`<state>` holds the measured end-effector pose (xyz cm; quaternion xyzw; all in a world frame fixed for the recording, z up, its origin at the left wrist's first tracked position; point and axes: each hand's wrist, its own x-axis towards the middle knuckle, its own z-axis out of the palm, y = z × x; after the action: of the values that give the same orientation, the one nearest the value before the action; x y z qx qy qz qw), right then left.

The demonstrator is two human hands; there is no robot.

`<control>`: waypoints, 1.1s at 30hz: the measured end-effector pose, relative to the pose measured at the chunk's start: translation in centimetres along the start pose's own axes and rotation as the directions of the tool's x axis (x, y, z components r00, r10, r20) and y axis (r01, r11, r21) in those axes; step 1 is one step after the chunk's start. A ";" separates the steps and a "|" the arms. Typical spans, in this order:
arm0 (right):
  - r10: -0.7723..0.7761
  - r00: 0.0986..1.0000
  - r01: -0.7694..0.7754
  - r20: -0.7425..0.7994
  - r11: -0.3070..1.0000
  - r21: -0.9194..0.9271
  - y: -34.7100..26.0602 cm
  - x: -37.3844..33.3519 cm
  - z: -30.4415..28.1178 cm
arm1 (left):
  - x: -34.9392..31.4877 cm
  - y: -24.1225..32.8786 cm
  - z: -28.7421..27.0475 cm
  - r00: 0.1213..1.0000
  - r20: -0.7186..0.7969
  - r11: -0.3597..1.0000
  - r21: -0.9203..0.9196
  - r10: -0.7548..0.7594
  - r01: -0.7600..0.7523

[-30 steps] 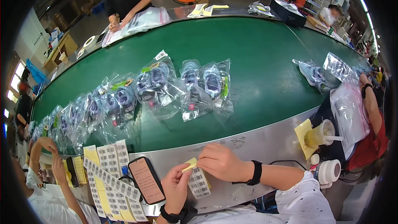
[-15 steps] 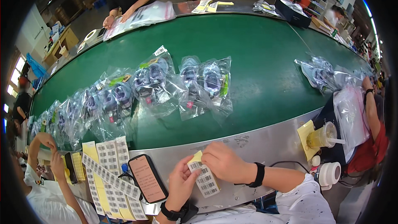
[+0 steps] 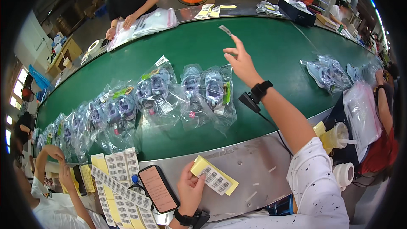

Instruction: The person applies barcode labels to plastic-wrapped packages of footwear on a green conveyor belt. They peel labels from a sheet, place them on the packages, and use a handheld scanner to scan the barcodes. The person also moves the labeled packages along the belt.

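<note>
My right hand [image 3: 243, 61] reaches out over the green belt, index finger stretched forward. A small white barcode label [image 3: 226, 30] clings to that fingertip; the thumb stands apart from it. Down at the metal edge my left hand [image 3: 190, 188] pinches a yellow backing strip [image 3: 229, 190] that carries white barcode labels [image 3: 215, 179]. On the belt, left of my right arm, lies a clear plastic bag with a pair of blue-lilac shoes [image 3: 213, 88]. More bagged shoes [image 3: 159, 85] run leftward from it in a row.
A phone [image 3: 159, 189] lies beside my left hand, next to long barcode sheets [image 3: 120, 186]. Bagged shoes [image 3: 324, 74], a drink cup [image 3: 335, 135] and plastic bags [image 3: 361, 114] are at the right. Co-workers sit left and right; another stands across the belt.
My right hand has left the label strip and swung forward over the belt, carrying one barcode label. The left hand still holds the strip, now tilted. The bagged shoes have shifted slightly.
</note>
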<state>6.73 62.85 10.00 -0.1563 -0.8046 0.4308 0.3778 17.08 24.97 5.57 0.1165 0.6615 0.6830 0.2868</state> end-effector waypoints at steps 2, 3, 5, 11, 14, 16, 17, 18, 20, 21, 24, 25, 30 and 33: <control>0.111 0.983 -0.111 0.144 0.994 -0.006 1.6 0.2 1.1 | -0.1 0.0 0.1 1.000 -0.003 1.000 0.009 -0.011 0.011; 0.161 0.972 -0.152 0.173 0.986 -0.065 2.3 -0.5 1.4 | -0.1 0.0 0.1 1.000 0.000 1.000 0.012 -0.015 0.015; 0.266 0.934 -0.225 0.237 0.957 -0.184 3.5 -3.5 2.8 | -0.1 -0.1 -0.1 1.000 -0.011 0.999 0.040 -0.010 0.011; 0.327 0.945 -0.327 0.028 0.945 0.002 3.7 -6.0 3.3 | -0.2 -0.3 0.2 1.000 -0.020 0.999 0.045 -0.024 0.025; 0.310 0.934 -0.293 -0.176 0.949 0.118 5.9 -5.2 1.9 | -0.2 -0.3 0.4 0.999 -0.032 0.998 0.059 -0.017 0.019; 0.442 0.883 -0.389 -0.158 0.877 0.282 8.5 -3.0 -0.1 | 0.0 -0.2 0.8 0.999 -0.021 0.998 0.065 -0.026 0.027; 0.504 0.851 -0.430 -0.145 0.829 0.357 9.2 -2.0 -1.1 | 0.1 -0.2 0.8 0.999 -0.007 0.998 0.062 -0.033 0.034; 0.642 0.766 -0.564 -0.031 0.694 0.447 9.8 -1.1 -2.1 | 0.3 -0.3 0.8 0.999 0.009 0.997 0.059 -0.042 0.041; 0.734 0.637 -0.729 0.237 0.474 0.494 10.3 0.0 -2.6 | 0.1 -0.5 0.9 0.999 -0.014 0.998 0.051 -0.047 0.047; 0.746 0.556 -0.797 0.366 0.355 0.488 10.5 0.2 -2.9 | 0.1 -0.6 1.1 0.999 -0.022 0.998 0.046 -0.049 0.050; 0.693 0.449 -0.879 0.564 0.229 0.419 10.3 0.0 -1.9 | 0.0 -1.0 1.2 0.998 -0.055 0.998 0.046 -0.035 0.038; 0.694 0.403 -0.902 0.596 0.191 0.388 9.6 -0.3 -1.9 | 0.0 -1.1 1.2 0.998 -0.049 0.996 0.074 -0.048 0.051; 0.632 0.408 -0.889 0.659 0.112 0.443 10.9 0.4 -0.7 | 0.1 -1.2 1.5 0.998 -0.051 0.991 0.123 -0.046 0.052; 0.662 0.421 -0.873 0.621 0.107 0.477 11.8 1.0 0.1 | 0.3 -1.2 1.8 0.997 -0.044 0.986 0.149 -0.066 0.072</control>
<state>5.18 70.23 0.86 -0.3238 -0.3770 0.8677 0.0145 18.09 26.55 4.53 0.1015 0.7203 0.6230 0.2877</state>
